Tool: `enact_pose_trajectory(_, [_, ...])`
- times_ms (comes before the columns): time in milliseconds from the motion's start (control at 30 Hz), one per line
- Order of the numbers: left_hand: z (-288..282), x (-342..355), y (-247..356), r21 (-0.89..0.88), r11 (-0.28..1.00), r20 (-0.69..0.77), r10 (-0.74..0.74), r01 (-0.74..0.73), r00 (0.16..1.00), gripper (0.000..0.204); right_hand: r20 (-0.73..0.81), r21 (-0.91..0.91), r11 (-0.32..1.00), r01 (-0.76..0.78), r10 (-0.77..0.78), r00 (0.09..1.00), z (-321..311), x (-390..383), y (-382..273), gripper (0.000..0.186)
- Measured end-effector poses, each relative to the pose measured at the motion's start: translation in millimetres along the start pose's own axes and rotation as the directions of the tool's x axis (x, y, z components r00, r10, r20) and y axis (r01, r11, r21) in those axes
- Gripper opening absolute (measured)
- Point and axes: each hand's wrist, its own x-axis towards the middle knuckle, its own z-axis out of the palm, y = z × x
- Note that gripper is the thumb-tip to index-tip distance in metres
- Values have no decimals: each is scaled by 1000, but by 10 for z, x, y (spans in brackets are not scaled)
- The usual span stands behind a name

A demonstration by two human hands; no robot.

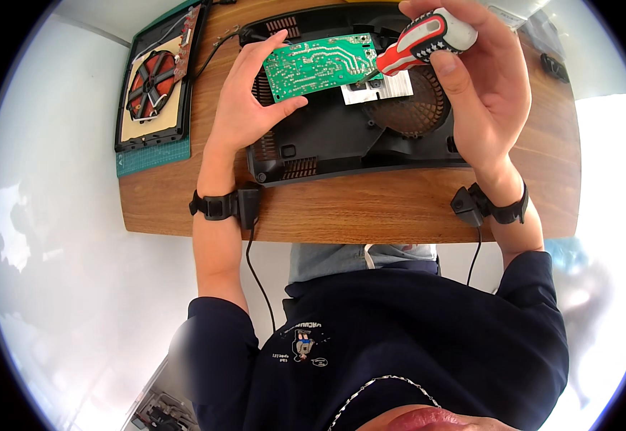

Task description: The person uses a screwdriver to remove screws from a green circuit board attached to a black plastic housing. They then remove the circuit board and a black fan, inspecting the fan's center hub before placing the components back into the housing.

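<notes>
My left hand (248, 100) grips a green circuit board (320, 65) by its left end, fingers on the upper edge and thumb at the lower corner. My right hand (492, 93) is closed on a red, white and black screwdriver (428, 39), slanting down to the board's right end; whether its tip touches is unclear. Underneath is a black plastic housing (327, 151) with slotted vents and a round brown grille (417, 115). A pale rectangular piece (392, 93) with dark fittings shows below the board's right end, partly hidden by it.
On the wooden table (349, 215), at left, a black-framed unit (151, 86) with a coil rests on a green mat (153, 152). Cables (212, 54) run toward the housing. Small dark objects (553, 66) lie at back right. Straps with black devices circle both my wrists.
</notes>
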Motion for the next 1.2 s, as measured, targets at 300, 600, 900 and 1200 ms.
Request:
enact_pose_trajectory(300, [-26,-33,-54,40,999,-7,14,-13,1000,87,114,-257,951,170,-145,983,52,144,-153,40])
enact_pose_trajectory(600, [-91,45,79,96,995,2,5,-5,1000,81,35,-169,986,-13,19,999,-90,74,-96,43])
enact_pose_trajectory(900, [-51,-73,-39,54,998,3,-24,24,1000,81,469,115,993,-11,-45,882,-122,180,-75,37])
enact_pose_trajectory(1200, [-145,-14,36,50,997,33,-68,66,997,79,198,-122,992,-32,56,979,6,101,-152,45])
